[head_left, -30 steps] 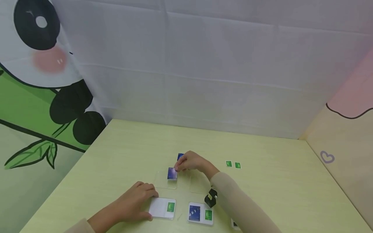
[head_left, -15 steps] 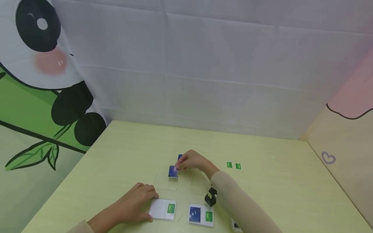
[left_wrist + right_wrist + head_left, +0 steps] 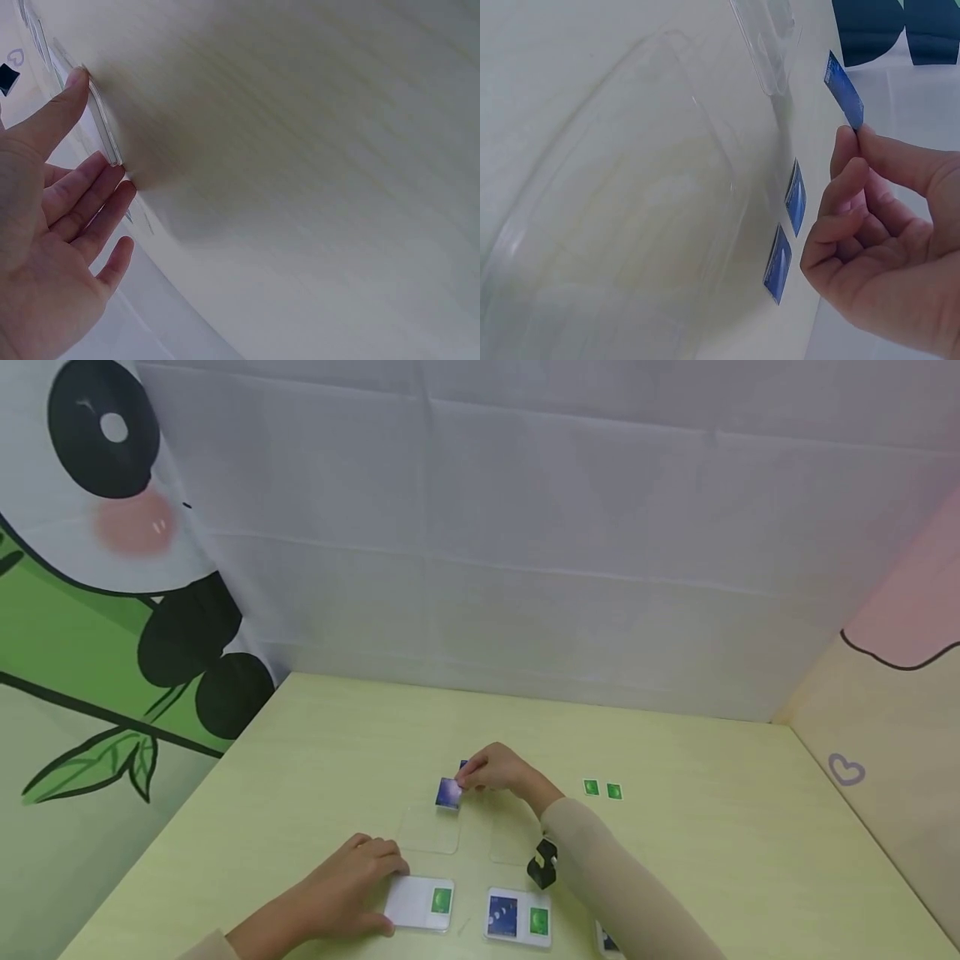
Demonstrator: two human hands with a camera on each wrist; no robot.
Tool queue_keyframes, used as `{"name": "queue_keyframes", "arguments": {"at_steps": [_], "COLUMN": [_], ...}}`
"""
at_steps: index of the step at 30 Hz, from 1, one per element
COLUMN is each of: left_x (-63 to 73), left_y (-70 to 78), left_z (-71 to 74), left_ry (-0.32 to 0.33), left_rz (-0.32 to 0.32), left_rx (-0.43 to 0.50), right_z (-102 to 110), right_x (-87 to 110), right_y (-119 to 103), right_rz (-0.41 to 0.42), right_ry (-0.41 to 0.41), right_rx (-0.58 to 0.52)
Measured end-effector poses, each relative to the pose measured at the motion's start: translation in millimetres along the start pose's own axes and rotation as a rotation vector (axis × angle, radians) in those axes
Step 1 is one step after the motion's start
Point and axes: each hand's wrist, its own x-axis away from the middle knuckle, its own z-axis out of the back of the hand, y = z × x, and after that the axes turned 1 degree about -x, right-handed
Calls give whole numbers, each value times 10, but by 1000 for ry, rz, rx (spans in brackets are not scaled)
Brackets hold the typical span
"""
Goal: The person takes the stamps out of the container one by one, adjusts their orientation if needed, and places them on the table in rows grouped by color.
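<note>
My right hand (image 3: 497, 768) pinches a small blue-purple picture card (image 3: 448, 794) by its corner between thumb and fingertips. In the right wrist view, this card (image 3: 844, 88) is tilted above the table, and two more blue cards (image 3: 778, 264) lie below the hand. My left hand (image 3: 352, 885) holds a white card in a clear case (image 3: 408, 900) at its left side, thumb at the near corner and fingertips at the far one. A green picture (image 3: 441, 901) sits at that card's right. In the left wrist view, thumb and fingertips span the case's edge (image 3: 105, 127).
Two clear plastic pieces (image 3: 429, 830) lie behind the white card. Right of it is another white card (image 3: 517, 917) with blue and green pictures. Two green picture cards (image 3: 603, 789) lie at the right. A dark card (image 3: 609, 941) shows partly beneath the right sleeve (image 3: 622, 868).
The right hand has raised the blue-purple card slightly away from the left hand and tilted it. The left hand stays at the white card. The head view has shifted a little.
</note>
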Motion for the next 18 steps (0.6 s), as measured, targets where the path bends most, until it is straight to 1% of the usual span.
{"name": "queue_keyframes", "arguments": {"at_steps": [3, 10, 15, 18], "left_x": [14, 196, 327, 400], "left_y": [6, -64, -121, -155], "left_z": [21, 27, 19, 16], "left_ry": [-8, -14, -18, -31], "left_rz": [5, -40, -74, -86], "left_rx": [3, -4, -7, -3], "right_z": [0, -195, -332, -409], "right_x": [-19, 64, 131, 159], "right_y": [-12, -83, -131, -135], "right_rz": [-2, -41, -54, -67], "right_ry": [11, 87, 134, 157], "right_rx": [-1, -16, -31, -42]}}
